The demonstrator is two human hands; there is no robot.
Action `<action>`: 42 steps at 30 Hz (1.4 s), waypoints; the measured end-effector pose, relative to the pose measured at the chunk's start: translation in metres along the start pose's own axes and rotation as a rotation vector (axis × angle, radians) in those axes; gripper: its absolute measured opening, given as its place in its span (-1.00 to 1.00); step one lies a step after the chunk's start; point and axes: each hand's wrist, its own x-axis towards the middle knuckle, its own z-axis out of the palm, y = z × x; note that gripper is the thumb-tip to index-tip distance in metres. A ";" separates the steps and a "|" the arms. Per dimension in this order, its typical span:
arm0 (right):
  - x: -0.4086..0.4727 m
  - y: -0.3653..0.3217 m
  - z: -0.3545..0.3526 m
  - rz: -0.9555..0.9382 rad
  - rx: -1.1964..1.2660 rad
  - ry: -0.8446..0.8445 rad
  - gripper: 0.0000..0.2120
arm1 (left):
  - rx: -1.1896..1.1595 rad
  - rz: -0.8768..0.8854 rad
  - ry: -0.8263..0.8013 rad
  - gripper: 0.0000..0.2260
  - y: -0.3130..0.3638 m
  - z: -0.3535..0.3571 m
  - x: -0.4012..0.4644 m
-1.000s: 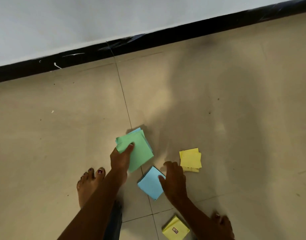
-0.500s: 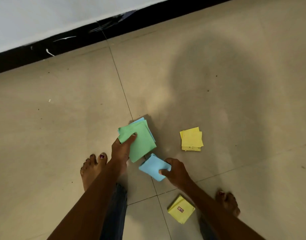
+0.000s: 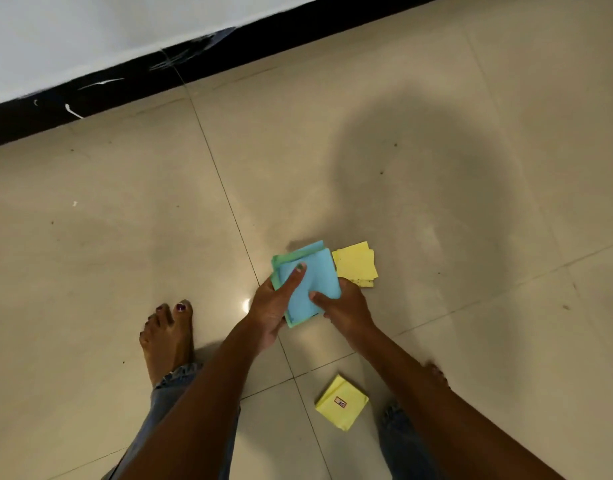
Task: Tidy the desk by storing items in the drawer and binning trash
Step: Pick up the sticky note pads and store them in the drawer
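A stack of sticky notes, blue (image 3: 317, 275) on top and green (image 3: 279, 260) beneath, is held above the tiled floor. My left hand (image 3: 272, 308) grips its left side with the thumb pressed on the blue sheet. My right hand (image 3: 346, 310) pinches the stack's lower right corner. Loose yellow notes (image 3: 355, 263) lie on the floor just right of the stack. A yellow note pad (image 3: 341, 401) with a small label lies lower down, between my forearms.
My bare left foot (image 3: 168, 337) stands on the beige tiles (image 3: 125, 237) to the left, and my right foot (image 3: 436, 374) shows behind the right forearm. A black skirting (image 3: 90, 95) and white wall run along the top.
My right hand lifted the blue notes off the floor and laid them on the green stack held in my left hand. Both hands now hold one stack near the yellow notes.
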 end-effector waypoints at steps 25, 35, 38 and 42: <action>0.084 0.031 -0.035 0.204 -0.394 0.479 -0.63 | 0.013 0.099 0.105 -0.56 -0.020 -0.023 0.045; 0.014 0.017 -0.011 -0.270 0.010 0.410 -0.94 | -0.008 0.096 -0.011 -0.63 -0.007 -0.005 0.045; 0.013 0.029 0.002 -0.243 -0.088 0.287 -0.94 | 0.064 0.068 -0.050 -0.76 -0.005 0.006 0.044; 0.005 0.050 0.011 -0.283 -0.162 0.433 -0.86 | 0.114 0.137 0.051 -0.79 -0.009 0.009 0.048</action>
